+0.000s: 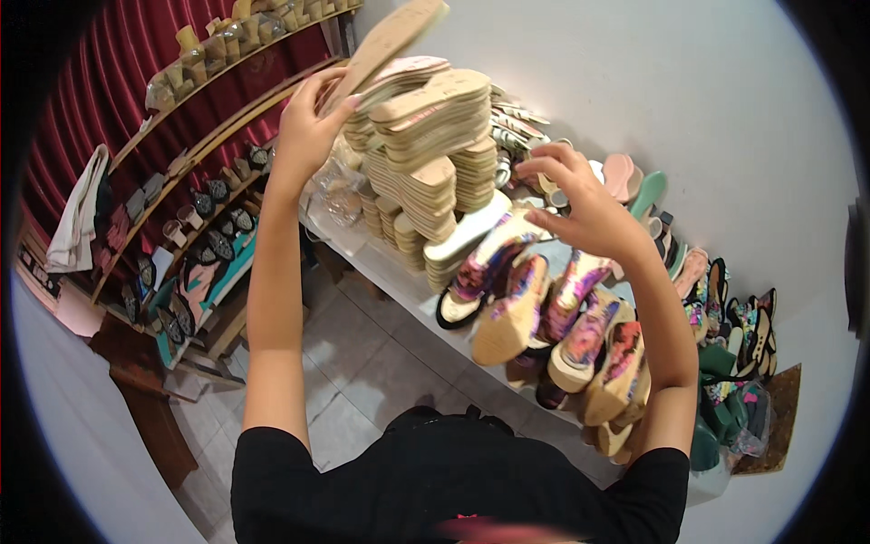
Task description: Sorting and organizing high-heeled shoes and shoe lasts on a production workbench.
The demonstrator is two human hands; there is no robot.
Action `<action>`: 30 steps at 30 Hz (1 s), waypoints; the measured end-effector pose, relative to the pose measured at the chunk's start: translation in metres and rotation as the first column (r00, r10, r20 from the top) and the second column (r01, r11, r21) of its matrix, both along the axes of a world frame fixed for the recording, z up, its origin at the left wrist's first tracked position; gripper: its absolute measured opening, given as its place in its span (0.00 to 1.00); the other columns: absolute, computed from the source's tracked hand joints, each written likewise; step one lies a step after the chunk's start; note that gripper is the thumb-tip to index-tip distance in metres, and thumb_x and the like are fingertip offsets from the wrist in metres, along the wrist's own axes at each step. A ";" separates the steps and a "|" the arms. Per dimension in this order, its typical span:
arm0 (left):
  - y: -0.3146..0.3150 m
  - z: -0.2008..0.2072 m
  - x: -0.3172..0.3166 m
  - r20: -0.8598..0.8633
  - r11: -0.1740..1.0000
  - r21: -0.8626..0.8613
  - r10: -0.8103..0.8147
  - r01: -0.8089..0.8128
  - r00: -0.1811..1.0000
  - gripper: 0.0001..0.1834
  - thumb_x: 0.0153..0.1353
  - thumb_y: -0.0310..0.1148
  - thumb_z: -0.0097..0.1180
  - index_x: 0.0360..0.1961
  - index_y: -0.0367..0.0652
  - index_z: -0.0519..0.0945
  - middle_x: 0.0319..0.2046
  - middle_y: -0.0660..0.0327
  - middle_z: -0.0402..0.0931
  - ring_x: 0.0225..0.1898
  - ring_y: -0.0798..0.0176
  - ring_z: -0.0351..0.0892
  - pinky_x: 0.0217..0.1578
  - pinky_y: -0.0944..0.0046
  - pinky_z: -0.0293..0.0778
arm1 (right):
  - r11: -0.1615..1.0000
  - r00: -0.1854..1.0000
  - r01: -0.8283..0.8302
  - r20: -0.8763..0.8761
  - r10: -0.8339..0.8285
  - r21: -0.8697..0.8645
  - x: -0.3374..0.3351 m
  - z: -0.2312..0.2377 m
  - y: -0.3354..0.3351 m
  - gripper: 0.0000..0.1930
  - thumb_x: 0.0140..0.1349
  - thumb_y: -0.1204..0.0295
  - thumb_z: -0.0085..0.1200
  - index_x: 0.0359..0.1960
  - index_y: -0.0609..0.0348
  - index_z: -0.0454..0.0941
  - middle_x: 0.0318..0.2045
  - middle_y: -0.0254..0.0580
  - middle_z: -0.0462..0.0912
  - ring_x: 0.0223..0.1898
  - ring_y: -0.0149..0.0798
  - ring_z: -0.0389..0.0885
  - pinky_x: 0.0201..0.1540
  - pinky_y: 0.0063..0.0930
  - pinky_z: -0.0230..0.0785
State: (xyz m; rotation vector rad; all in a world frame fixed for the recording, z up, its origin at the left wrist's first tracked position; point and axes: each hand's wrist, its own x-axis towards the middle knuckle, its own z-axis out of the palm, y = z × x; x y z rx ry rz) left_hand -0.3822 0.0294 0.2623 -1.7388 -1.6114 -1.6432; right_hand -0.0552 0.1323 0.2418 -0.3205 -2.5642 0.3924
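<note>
My left hand (313, 122) is closed on the heel end of a tan shoe insole (388, 41), which tilts up and away to the right. Just below it rise tall stacks of matching insole boards (433, 113), piled in layers on a white table. My right hand (580, 199) is raised with its fingers apart and nothing in it. It hovers over the right part of the table, above shoes with floral purple uppers (575, 290) and thick tan soles (510, 326). A white-topped pile of insoles (471, 231) lies between the stacks and these shoes.
Curved wooden shelves (213, 172) with shoes and plastic-wrapped heel blocks (204, 54) stand at the left before a red curtain (100, 100). A white cloth (80, 213) hangs off them. Green shoe forms (711, 417) and a brown board (775, 422) are at the right, by the wall.
</note>
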 end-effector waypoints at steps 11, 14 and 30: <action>0.060 0.018 -0.044 -0.095 0.972 -0.228 -0.078 0.054 0.992 0.27 0.42 0.39 0.67 0.43 0.35 0.77 0.38 0.48 0.79 0.41 0.54 0.80 0.42 0.62 0.75 | 0.958 0.948 0.285 -0.148 -0.281 0.009 -0.117 0.021 0.083 0.27 0.58 0.62 0.54 0.57 0.57 0.62 0.55 0.49 0.66 0.57 0.46 0.66 0.55 0.38 0.64; 0.073 0.015 -0.045 -0.169 0.971 -0.228 -0.111 0.070 0.979 0.27 0.41 0.41 0.68 0.42 0.37 0.78 0.35 0.51 0.80 0.36 0.59 0.81 0.38 0.63 0.75 | 0.931 0.910 0.354 -0.198 -0.364 -0.089 -0.136 0.033 0.103 0.29 0.61 0.59 0.52 0.59 0.61 0.61 0.51 0.56 0.71 0.53 0.46 0.71 0.54 0.38 0.65; 0.105 0.014 0.000 -0.412 0.872 -0.381 0.138 -0.308 0.900 0.27 0.47 0.49 0.59 0.41 0.37 0.79 0.36 0.48 0.79 0.41 0.52 0.79 0.42 0.57 0.74 | 0.800 0.832 0.508 -0.057 -0.551 -0.318 -0.189 0.035 0.165 0.37 0.54 0.54 0.55 0.54 0.79 0.63 0.51 0.67 0.71 0.54 0.52 0.71 0.56 0.35 0.63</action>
